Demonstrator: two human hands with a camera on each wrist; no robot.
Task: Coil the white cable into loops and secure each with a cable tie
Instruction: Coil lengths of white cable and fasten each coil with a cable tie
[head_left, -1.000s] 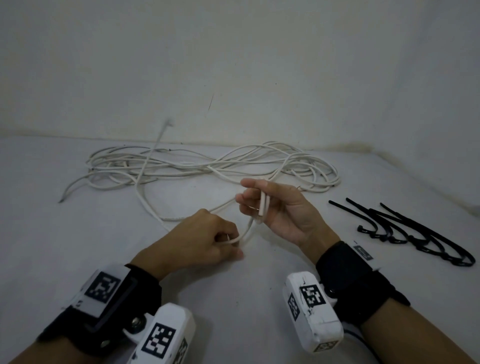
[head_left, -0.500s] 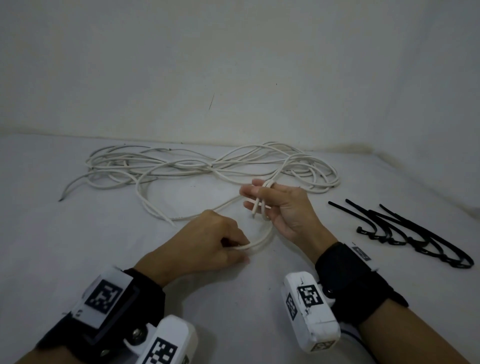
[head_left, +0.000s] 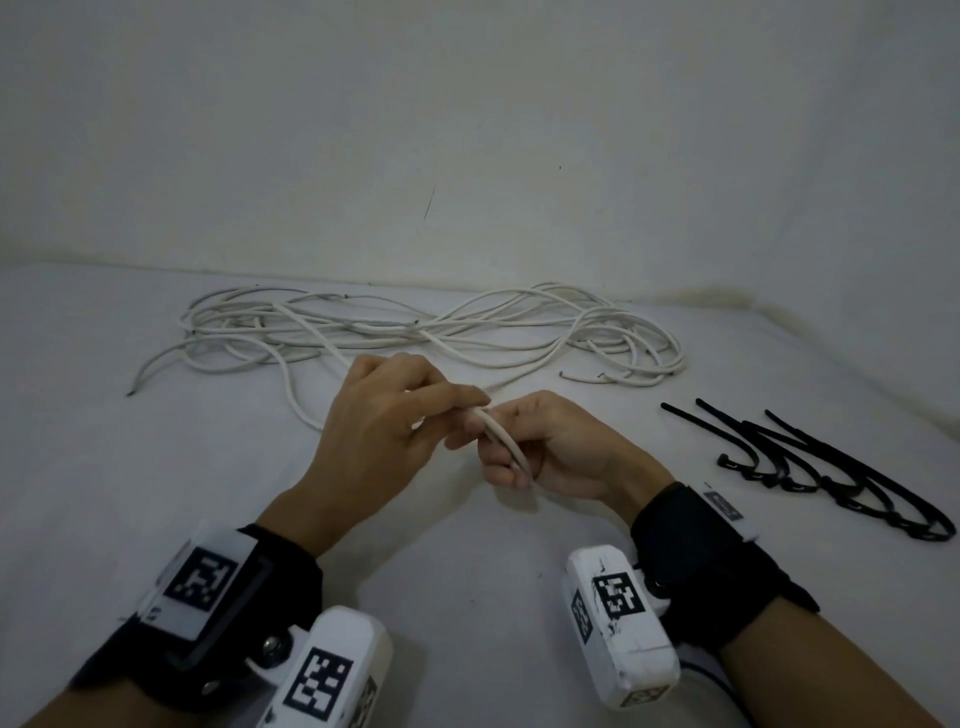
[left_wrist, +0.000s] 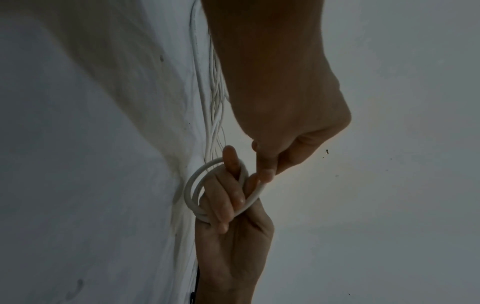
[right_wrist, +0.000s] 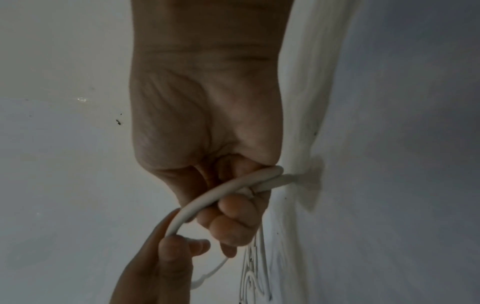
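Table (head_left: 156, 519): white, bears all items.
White cable (head_left: 426, 332): loose heap at far side, long axis left to right, one strand running to the hands.
Cable ties (head_left: 810, 457): black, right of the right hand, nearer it.
Right hand (head_left: 561, 447): fingers curled through small coil (left_wrist: 197, 193).
Left hand (head_left: 384, 431): just beside, pinching the strand.

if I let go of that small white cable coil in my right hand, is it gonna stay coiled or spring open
Probably spring open somewhat. The white cable holds smooth round loops rather than creasing, which suggests springy stiffness, and only the right hand and the left hand pinching it keep the loops together. No black cable ties are on it yet. It looks light, and its smooth jacket may slide easily.
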